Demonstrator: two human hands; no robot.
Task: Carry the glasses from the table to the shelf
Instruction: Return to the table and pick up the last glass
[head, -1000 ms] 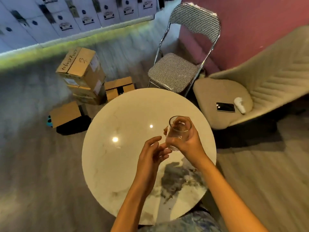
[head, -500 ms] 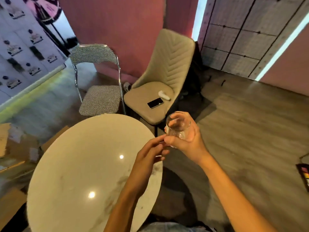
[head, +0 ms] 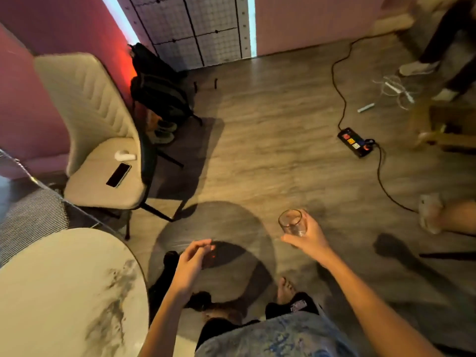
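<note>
A clear, empty drinking glass (head: 292, 222) is held upright over the wooden floor, with my right hand (head: 307, 239) wrapped around its lower part. My left hand (head: 190, 264) hangs free to the left of it, fingers loosely apart and holding nothing. The round white marble table (head: 59, 292) lies at the lower left, behind my left arm, and nothing stands on the part I see. No shelf is in view.
A beige chair (head: 95, 140) with a phone (head: 119, 174) on its seat stands left. A black power strip (head: 355, 141) and its cable (head: 383, 181) cross the floor at right. Another person's foot (head: 428, 212) is at the right edge. A black bag (head: 157, 83) sits by the wall.
I have turned right, away from the table. The glass moved with my right hand off the tabletop to over the floor. My left hand has dropped away from the glass.
</note>
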